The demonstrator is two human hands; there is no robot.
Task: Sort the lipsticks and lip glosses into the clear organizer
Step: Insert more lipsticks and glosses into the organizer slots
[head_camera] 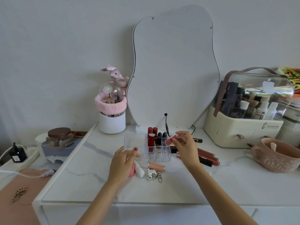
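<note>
Both forearms reach in over the table's [178,184] front edge. My left hand [125,157], fingers loosely spread, rests against the clear organizer [134,143] at mid-table. My right hand [185,146] pinches a pink lip gloss [171,140] above its slots.

Left hand [125,157] flat, fingers extended forward, right hand [184,146] raised, fingertips pinched closed, both forearms outstretched

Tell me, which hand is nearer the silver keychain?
Left. The left hand rests on the table by the organizer, just left of the keychain. The right hand is raised above and to its right, holding a pink lip gloss.
</note>
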